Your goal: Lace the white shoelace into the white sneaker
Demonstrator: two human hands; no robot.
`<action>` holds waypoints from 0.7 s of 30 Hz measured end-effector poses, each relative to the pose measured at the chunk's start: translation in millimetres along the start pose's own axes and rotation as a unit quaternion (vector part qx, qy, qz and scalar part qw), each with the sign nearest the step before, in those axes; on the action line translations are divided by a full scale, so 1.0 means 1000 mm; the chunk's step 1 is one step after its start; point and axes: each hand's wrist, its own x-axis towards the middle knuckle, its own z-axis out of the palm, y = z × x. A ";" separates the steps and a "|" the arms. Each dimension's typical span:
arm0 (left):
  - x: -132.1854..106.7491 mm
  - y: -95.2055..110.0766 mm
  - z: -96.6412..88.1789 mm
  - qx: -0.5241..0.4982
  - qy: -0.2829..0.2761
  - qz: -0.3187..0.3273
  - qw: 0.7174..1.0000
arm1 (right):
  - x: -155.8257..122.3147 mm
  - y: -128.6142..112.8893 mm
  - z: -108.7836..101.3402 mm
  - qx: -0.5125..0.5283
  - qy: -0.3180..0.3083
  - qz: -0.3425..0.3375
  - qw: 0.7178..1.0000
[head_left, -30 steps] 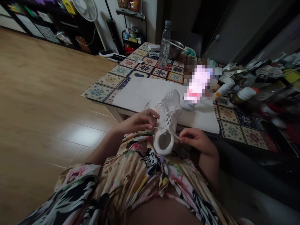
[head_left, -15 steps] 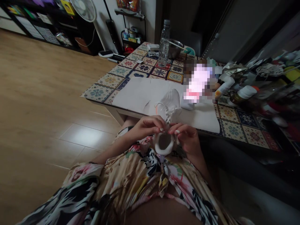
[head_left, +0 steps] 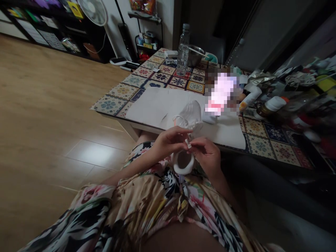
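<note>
A white lace-up shoe (head_left: 188,119) rests heel-down on my lap, its toe leaning on the white sheet (head_left: 157,105) at the low table's near edge. My left hand (head_left: 169,140) and my right hand (head_left: 207,154) meet above the shoe's opening. Both pinch the white laces, fingertips touching. The lace ends themselves are mostly hidden by my fingers.
The patterned table (head_left: 123,91) carries a clear water bottle (head_left: 182,50), a metal bowl (head_left: 195,56) and a heap of bottles and clutter (head_left: 283,101) on the right. A fan (head_left: 93,12) and dark shelves stand at the back. Wooden floor (head_left: 44,105) lies to the left.
My hands were apart, each pulling a lace end sideways. They have come together over the shoe's opening and their fingertips now touch.
</note>
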 end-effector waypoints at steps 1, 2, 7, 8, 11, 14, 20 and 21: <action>0.000 0.000 0.000 0.027 -0.001 0.005 1.000 | 0.001 0.000 -0.001 -0.012 -0.006 -0.014 1.000; 0.000 0.001 -0.001 0.050 -0.001 0.008 0.999 | 0.001 0.000 -0.002 -0.018 -0.009 -0.025 0.999; -0.007 0.003 -0.002 0.100 0.001 0.029 0.995 | -0.002 -0.001 0.001 -0.015 0.021 -0.020 0.999; -0.008 0.004 -0.002 0.112 -0.006 0.036 0.993 | -0.003 -0.001 0.004 -0.004 0.037 0.000 0.999; -0.009 0.005 -0.001 0.128 -0.032 0.036 0.991 | -0.006 0.000 0.009 0.045 0.099 0.057 0.992; -0.008 0.005 0.001 0.123 -0.020 0.018 0.992 | -0.004 -0.001 0.007 0.028 0.091 0.034 0.995; -0.008 0.007 -0.002 0.130 0.015 -0.009 0.991 | 0.004 -0.010 -0.005 -0.151 -0.034 -0.082 0.985; -0.008 0.009 -0.003 0.137 0.014 -0.004 0.990 | 0.005 -0.010 -0.005 -0.161 -0.036 -0.086 0.982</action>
